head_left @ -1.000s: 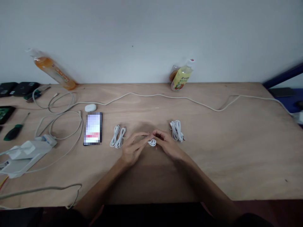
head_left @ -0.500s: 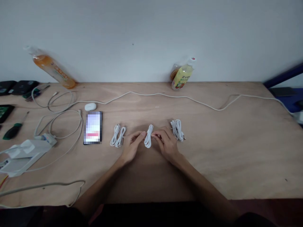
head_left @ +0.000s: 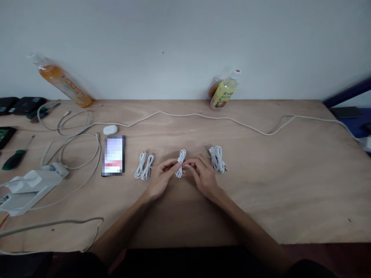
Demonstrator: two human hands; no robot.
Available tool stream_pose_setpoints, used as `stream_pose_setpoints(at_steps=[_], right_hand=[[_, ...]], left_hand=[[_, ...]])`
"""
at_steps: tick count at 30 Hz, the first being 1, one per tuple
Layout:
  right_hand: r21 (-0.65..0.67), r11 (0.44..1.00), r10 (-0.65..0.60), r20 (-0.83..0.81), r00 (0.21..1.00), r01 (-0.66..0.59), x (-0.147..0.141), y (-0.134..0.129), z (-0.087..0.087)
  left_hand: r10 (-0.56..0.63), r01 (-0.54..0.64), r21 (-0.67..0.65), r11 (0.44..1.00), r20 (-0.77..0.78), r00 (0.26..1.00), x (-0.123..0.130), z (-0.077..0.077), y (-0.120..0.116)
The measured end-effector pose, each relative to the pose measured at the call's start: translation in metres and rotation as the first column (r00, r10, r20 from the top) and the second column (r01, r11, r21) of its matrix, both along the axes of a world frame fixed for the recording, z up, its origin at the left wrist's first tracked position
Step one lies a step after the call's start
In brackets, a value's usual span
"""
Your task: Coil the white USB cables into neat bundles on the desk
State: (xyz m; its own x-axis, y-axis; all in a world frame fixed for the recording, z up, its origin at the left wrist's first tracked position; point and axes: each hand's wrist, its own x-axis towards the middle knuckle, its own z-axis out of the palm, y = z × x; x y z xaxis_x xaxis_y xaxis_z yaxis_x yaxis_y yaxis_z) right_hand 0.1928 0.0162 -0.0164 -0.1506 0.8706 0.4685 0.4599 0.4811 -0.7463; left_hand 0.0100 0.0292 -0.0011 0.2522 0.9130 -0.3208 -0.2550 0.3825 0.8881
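Note:
A coiled white cable (head_left: 181, 155) is pinched between the thumb and fingers of my left hand (head_left: 162, 177), near the middle of the wooden table. My right hand (head_left: 204, 173) is at the cable's right side, thumb and index finger pressed together on what looks like a thin tie at its middle. Two more white cable bundles (head_left: 141, 165) (head_left: 147, 167) lie side by side to the left of my left hand. Further white bundled cable (head_left: 217, 158) rests just beyond my right hand.
A phone (head_left: 113, 156) and a white case (head_left: 110, 129) lie left of the bundles. Farther left are a power strip (head_left: 31, 191), a screwdriver (head_left: 16, 159) and loose cables. An orange bottle (head_left: 65, 85) and a yellow bottle (head_left: 224, 92) stand by the wall. A long cable (head_left: 194, 114) crosses the table.
My left thumb has moved over the middle of the cable bundle, and its fingers now show behind it. The bundle has shifted slightly up and left. My right hand has barely moved.

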Motion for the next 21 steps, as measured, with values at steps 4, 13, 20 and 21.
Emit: stream_pose_setpoints(at_steps=[4,13,20,21], right_hand=[[-0.124,0.992,-0.007,-0.079,0.997,-0.003,-0.002,0.0,0.003],[-0.596,0.756,-0.049,-0.464,0.885,-0.27,-0.002,0.006,0.006],[-0.71,0.554,-0.171,-0.608,0.775,-0.435,0.003,0.008,0.011],[-0.712,0.546,-0.185,-0.616,0.766,-0.441,0.003,0.008,0.012]], left_hand=[[-0.001,0.003,0.048,0.999,-0.04,0.999,-0.001,0.001,0.0],[0.065,0.022,0.379,0.925,-0.216,0.974,-0.008,-0.006,0.003],[0.064,0.08,0.486,0.87,-0.273,0.96,-0.009,-0.011,0.002],[0.064,0.083,0.488,0.869,-0.276,0.959,-0.009,-0.01,0.002]])
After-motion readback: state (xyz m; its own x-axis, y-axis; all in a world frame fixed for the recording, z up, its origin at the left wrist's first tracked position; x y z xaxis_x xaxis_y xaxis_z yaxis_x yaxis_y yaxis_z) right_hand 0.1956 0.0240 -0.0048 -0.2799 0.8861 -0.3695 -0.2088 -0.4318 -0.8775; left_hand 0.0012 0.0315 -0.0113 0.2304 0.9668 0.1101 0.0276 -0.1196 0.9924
